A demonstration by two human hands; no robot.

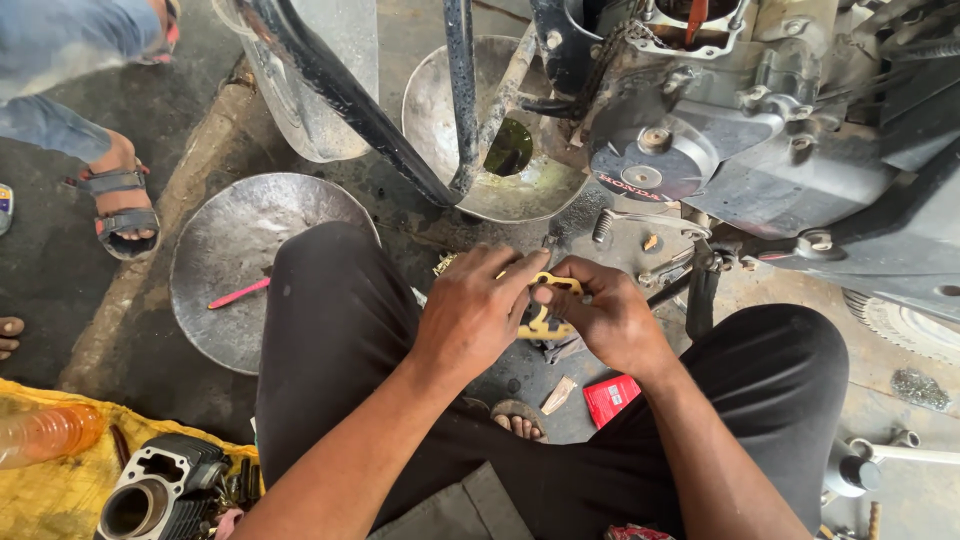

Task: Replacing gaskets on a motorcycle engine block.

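My left hand (472, 310) and my right hand (608, 318) meet between my knees, both gripping a thin yellow gasket (548, 303) with cut-out holes. The fingertips of both hands pinch its upper edge. I am squatting in black trousers in front of a motorcycle engine (700, 150), which stands just beyond my hands. Part of the gasket is hidden behind my fingers.
A round metal bowl (215, 240) with a pink-handled tool (238, 293) lies to the left. Another bowl (440, 110) holding dark liquid sits under the black frame tubes (345, 95). An engine cylinder (160, 485) rests on yellow cloth (50, 500). A red packet (610, 398) lies on the floor. Another person's sandalled foot (122, 205) is at far left.
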